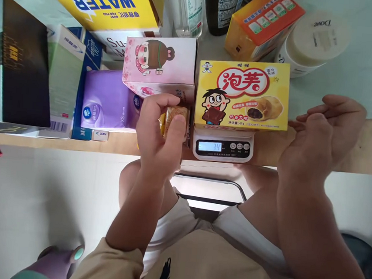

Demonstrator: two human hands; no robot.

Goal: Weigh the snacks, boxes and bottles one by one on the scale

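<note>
My left hand (pixel 159 141) is closed, with thumb and forefinger around a small brown square packet (pixel 177 117) whose contents I cannot make out. A bit of yellow shows beside that packet, partly behind my fingers. Just to the right, a yellow cream puff box (pixel 241 99) rests on a small white digital scale (pixel 222 156), covering its platform. The lit display (pixel 209 146) appears to read 34. Loosely curled, with fingers apart, my right hand (pixel 319 138) is beside the box's right end and holds nothing I can see.
Behind my left hand stands a pink box (pixel 161 65), with a purple tissue pack (pixel 106 100) to its left. A black box (pixel 25 64) is at far left. An orange box (pixel 264 24) and a white Dove jar (pixel 311 42) stand behind the scale. The table's wooden edge (pixel 353 158) runs across.
</note>
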